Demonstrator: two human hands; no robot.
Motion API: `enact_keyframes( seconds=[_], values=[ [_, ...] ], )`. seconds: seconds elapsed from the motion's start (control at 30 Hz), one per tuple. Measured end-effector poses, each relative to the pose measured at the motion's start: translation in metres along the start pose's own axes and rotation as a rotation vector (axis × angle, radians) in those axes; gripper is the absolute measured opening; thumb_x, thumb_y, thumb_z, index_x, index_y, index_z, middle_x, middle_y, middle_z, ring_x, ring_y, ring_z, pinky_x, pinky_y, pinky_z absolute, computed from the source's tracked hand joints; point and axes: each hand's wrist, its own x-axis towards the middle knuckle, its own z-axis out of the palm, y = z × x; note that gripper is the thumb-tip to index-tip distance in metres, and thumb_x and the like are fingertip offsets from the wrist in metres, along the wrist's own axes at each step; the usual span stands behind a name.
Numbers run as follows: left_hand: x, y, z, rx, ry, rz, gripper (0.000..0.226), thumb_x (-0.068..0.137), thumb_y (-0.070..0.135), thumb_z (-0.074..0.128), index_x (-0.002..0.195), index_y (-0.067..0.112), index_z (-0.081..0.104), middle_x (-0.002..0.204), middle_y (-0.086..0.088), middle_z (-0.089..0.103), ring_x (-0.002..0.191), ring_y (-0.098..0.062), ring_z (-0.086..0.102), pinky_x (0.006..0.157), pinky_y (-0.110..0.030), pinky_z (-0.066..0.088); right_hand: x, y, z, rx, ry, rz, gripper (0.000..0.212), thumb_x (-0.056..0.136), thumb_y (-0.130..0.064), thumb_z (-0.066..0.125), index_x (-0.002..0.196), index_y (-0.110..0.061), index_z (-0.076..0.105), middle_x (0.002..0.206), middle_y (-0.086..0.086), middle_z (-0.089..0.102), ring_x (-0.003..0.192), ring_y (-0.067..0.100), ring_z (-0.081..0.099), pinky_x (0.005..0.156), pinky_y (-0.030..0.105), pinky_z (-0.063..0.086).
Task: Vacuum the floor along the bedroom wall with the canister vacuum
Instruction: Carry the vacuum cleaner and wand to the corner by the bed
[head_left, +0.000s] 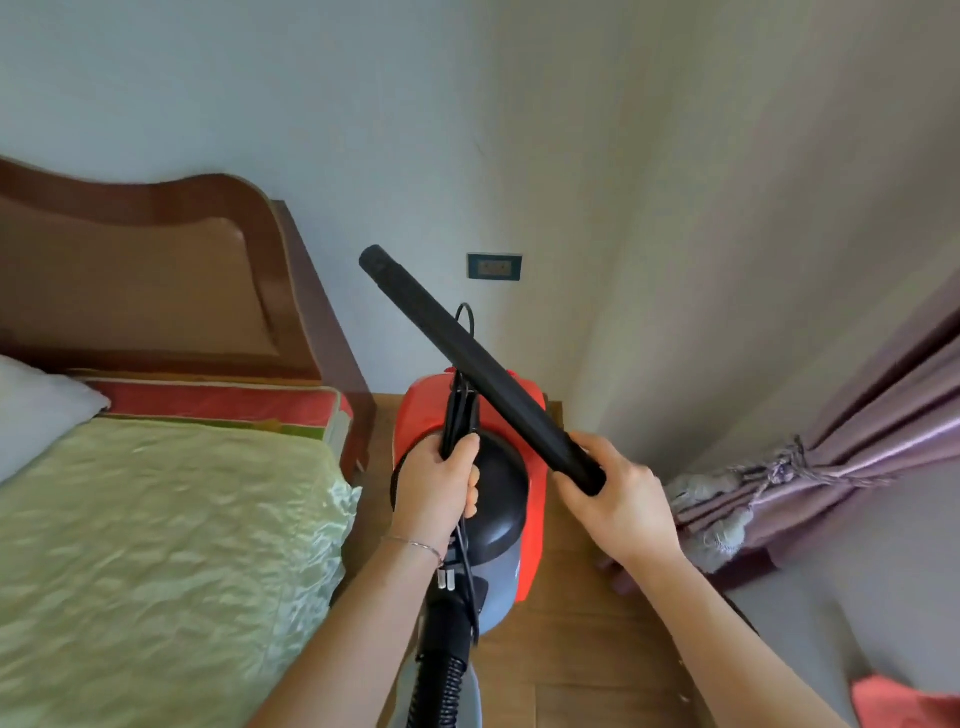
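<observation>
My left hand (436, 480) holds the red and black canister vacuum (498, 483) up by its handle, above the wooden floor (587, 639), its ribbed black hose (441, 675) hanging toward me. My right hand (618, 501) closes its grip on 1 end of the black tube (467, 358), which angles up and left toward the wall (395, 156).

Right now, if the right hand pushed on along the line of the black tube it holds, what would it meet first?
Likely the wall left of the outlet; the right hand aims the tube up-left, nothing visibly between. Depth is unclear.
</observation>
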Motion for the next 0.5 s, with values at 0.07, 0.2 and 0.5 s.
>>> enact_keyframes(
  seconds=[0.07, 0.2, 0.5],
  values=[
    [0.034, 0.002, 0.0, 0.0, -0.028, -0.019, 0.015, 0.093, 0.016, 0.05, 0.082, 0.007, 0.049, 0.058, -0.006, 0.038, 0.041, -0.014, 0.032, 0.037, -0.023, 0.03, 0.029, 0.0, 0.012, -0.024, 0.014, 0.03, 0.042, 0.08, -0.038, 0.062, 0.122, -0.041, 0.055, 0.084, -0.009, 0.071, 0.073, 0.021, 0.067, 0.067, 0.031, 0.053],
    [0.109, 0.006, 0.0, 0.01, -0.082, -0.063, 0.015, 0.093, 0.017, 0.05, 0.083, 0.007, 0.048, 0.057, -0.005, 0.037, 0.041, -0.015, 0.032, 0.037, -0.023, 0.03, 0.089, 0.001, 0.038, -0.058, 0.022, 0.06, 0.043, 0.078, -0.039, 0.064, 0.12, -0.038, 0.058, 0.085, -0.009, 0.072, 0.079, 0.022, 0.067, 0.068, 0.028, 0.051],
    [0.23, -0.039, 0.023, 0.069, -0.112, -0.11, 0.024, 0.093, 0.021, 0.052, 0.076, 0.005, 0.047, 0.051, -0.001, 0.043, 0.036, -0.013, 0.037, 0.038, -0.021, 0.035, 0.191, 0.06, 0.115, -0.071, 0.103, 0.022, 0.047, 0.071, -0.047, 0.053, 0.114, -0.03, 0.062, 0.076, -0.013, 0.067, 0.066, 0.016, 0.066, 0.059, 0.028, 0.052]
  ],
)
